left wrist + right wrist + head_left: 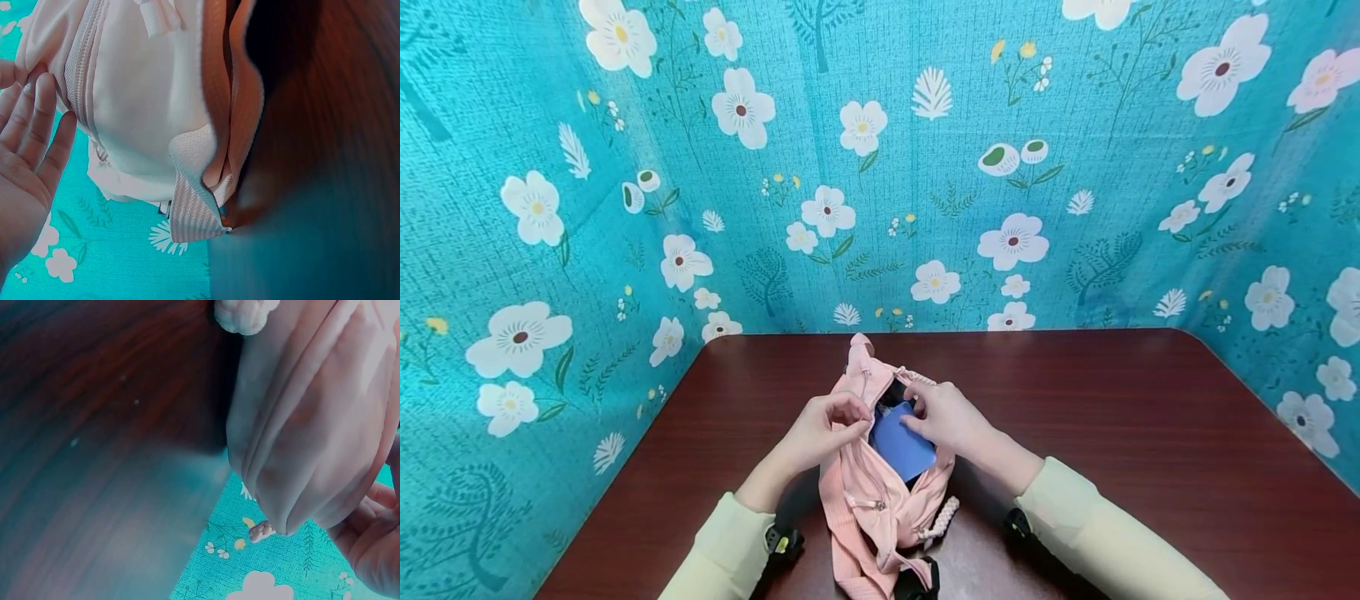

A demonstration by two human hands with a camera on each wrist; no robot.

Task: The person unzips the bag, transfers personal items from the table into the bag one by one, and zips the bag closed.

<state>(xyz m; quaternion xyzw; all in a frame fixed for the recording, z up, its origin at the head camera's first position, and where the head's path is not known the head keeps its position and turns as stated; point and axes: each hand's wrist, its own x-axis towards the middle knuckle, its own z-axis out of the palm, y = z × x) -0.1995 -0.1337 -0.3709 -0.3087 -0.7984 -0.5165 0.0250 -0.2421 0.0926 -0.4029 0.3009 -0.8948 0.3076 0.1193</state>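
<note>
A pink fabric bag (880,483) stands on the table, its zipped mouth spread apart. Inside the mouth sits a flat blue object (901,442), its lower part hidden in the bag; its kind is not clear. My left hand (823,429) pinches the left rim of the bag between thumb and forefinger, the other fingers loose. Over the right side of the mouth, my right hand (951,421) pinches the blue object's upper right edge. Bag cloth (312,425) covers part of that hand in the right wrist view. Dark contents deeper in the bag are indistinct.
The bag's ribbed strap (842,529) trails toward the near edge of the dark wooden table (1112,417). A braided cord (942,518) hangs at the bag's right side. Behind the table is a blue floral curtain (880,167). Each wrist wears a dark band (784,542).
</note>
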